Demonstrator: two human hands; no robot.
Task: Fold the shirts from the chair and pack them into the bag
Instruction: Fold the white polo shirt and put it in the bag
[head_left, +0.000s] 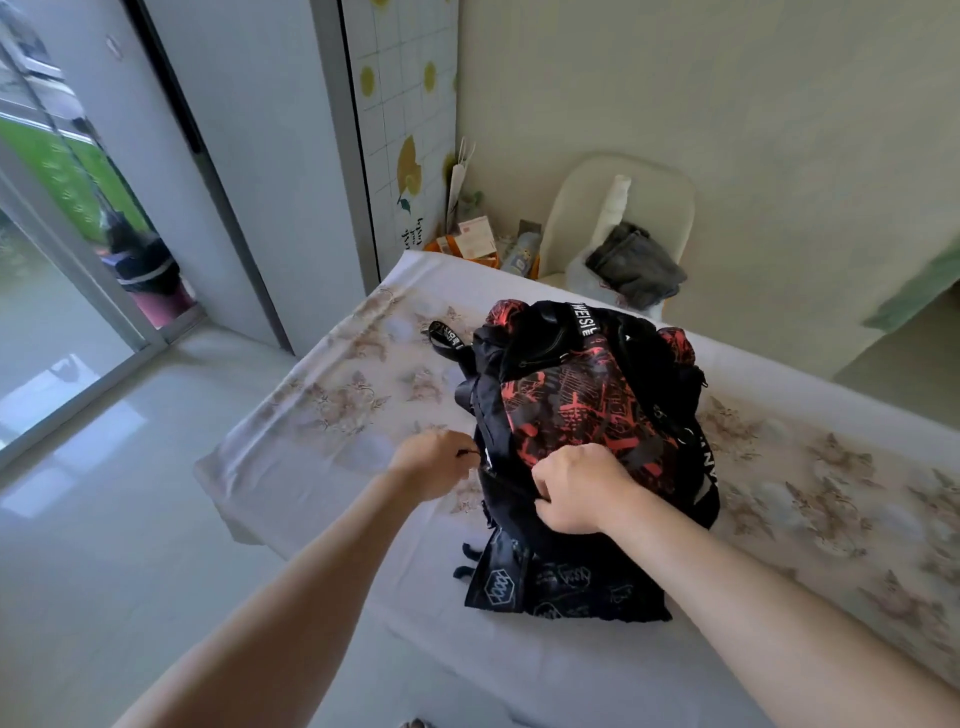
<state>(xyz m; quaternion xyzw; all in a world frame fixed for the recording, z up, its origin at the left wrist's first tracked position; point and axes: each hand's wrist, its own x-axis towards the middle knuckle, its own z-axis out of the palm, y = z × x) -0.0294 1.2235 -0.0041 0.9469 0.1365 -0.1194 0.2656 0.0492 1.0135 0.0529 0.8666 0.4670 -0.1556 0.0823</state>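
A black and red patterned backpack (587, 405) lies bulging on the table (322, 457), which is covered with a flowered cloth. My left hand (434, 465) pinches a small dark zipper pull at the bag's left side. My right hand (576, 488) grips the black fabric at the bag's near edge. At the back, a cream chair (660, 202) holds a crumpled grey garment (636, 265) and some white cloth beneath it.
Boxes and small packets (478, 239) are stacked beyond the table's far end by the wall. A glass sliding door (67, 270) stands to the left over a glossy white floor. A dark strap (447, 338) lies on the cloth left of the bag.
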